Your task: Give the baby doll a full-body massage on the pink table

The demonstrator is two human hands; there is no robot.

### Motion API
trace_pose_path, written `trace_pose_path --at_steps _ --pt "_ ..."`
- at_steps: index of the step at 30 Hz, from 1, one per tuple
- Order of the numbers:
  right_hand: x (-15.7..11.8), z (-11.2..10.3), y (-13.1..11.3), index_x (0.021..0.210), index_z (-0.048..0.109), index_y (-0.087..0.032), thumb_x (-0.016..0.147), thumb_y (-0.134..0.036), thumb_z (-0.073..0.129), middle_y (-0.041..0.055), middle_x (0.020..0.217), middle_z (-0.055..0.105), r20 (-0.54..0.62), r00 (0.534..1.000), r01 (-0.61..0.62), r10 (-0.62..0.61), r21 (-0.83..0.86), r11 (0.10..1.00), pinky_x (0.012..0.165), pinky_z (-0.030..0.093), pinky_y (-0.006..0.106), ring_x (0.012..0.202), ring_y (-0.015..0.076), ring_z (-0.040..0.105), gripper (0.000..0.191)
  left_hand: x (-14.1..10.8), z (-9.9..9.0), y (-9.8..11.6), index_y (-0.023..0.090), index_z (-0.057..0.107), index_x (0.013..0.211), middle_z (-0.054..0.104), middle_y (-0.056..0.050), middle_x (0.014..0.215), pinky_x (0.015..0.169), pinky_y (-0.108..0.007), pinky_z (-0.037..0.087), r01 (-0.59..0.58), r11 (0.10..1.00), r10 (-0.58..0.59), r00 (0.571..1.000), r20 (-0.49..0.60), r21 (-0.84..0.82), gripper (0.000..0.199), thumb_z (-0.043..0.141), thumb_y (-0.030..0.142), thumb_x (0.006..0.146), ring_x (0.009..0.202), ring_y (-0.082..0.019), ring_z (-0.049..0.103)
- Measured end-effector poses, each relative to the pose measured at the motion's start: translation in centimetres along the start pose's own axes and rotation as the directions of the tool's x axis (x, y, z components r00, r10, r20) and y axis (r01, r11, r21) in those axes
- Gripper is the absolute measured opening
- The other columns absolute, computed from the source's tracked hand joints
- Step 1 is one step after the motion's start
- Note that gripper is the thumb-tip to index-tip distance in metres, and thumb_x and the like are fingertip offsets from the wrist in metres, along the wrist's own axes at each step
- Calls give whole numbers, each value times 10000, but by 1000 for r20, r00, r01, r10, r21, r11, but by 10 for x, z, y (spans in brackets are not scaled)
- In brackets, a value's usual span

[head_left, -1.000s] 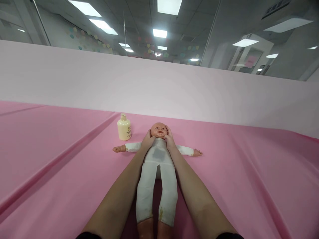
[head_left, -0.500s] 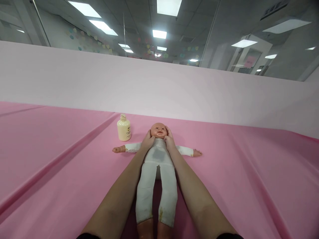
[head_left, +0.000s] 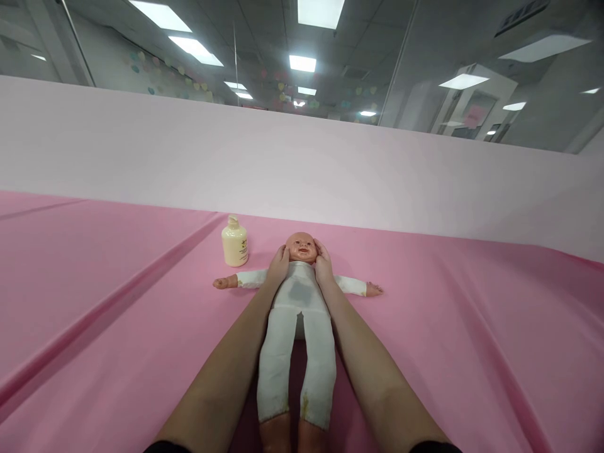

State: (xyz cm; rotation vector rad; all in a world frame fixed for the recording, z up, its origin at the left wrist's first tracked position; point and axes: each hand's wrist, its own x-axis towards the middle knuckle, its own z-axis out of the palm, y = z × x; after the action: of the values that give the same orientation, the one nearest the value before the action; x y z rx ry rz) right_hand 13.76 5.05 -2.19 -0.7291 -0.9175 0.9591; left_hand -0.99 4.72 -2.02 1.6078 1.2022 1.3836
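A baby doll (head_left: 301, 292) with a white cloth body lies on its back, head away from me and arms spread to both sides. My left hand (head_left: 279, 264) cups the left side of its head, around the cheek and ear. On the opposite side my right hand (head_left: 323, 263) cups the head the same way. Between them the doll's face stays uncovered. Some of my fingers are hidden beside or behind the head. Both forearms run along the doll's sides.
A pale yellow pump bottle (head_left: 234, 242) stands left of the doll's head, beyond its outstretched arm. Pink sheeting (head_left: 141, 302) with a few raised folds covers the surface. A low white wall (head_left: 302, 163) runs along the back, with glass panels above it.
My thumbs have shifted from beside the doll's chin and neck outward to the sides of its head. The doll and bottle stay in place.
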Motion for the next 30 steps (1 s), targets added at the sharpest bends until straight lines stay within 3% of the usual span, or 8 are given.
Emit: trace_pose_path --at_steps 4,9,14,20,26,30 --pt "-7 2 -9 1239 542 -174 567 -129 453 51 1305 545 44 999 -13 15 -32 999 1001 476 332 1196 227 512 679 -2 0 6 191 519 1221 608 -119 1232 975 -360 418 26 999 -25 998 52 -23 558 594 562 812 1122 -251 575" --pt "-15 5 -18 1358 430 -213 541 -118 486 47 1349 494 115 993 -6 23 -142 990 986 486 346 1223 259 481 824 -4 0 8 166 485 1240 607 -138 1228 908 -346 458 25 998 -20 994 105 -49 762 803 470 617 1091 -263 594" --pt "-17 7 -21 1402 357 -198 537 -109 519 73 1391 434 158 987 12 12 -151 988 1003 473 345 1238 263 459 885 -3 0 5 168 473 1258 601 -134 1235 904 -350 460 23 999 -18 994 104 -48 720 772 426 656 1104 -266 588" --pt "-15 5 -19 1370 419 -221 503 -100 468 47 1337 496 101 993 -47 63 -150 988 994 478 361 1187 264 501 877 -1 0 0 157 473 1280 600 -126 1240 938 -354 445 31 999 -30 995 98 -9 601 660 267 719 1090 -254 588" --pt "-13 6 -18 1327 487 -182 480 -97 445 44 1314 535 79 996 -28 33 -58 998 1009 464 332 1190 246 510 852 4 1 -8 168 448 1336 520 -118 1366 1075 -408 341 12 998 -16 998 67 69 551 493 201 788 1262 -268 477" --pt "-11 7 -18 1252 546 -135 486 -91 421 73 1278 567 27 999 -29 29 5 1000 1024 449 336 1181 231 522 777 6 2 -14 172 431 1366 469 -91 1424 1127 -393 282 30 1000 -30 998 55 2 544 396 178 823 1335 -233 404"
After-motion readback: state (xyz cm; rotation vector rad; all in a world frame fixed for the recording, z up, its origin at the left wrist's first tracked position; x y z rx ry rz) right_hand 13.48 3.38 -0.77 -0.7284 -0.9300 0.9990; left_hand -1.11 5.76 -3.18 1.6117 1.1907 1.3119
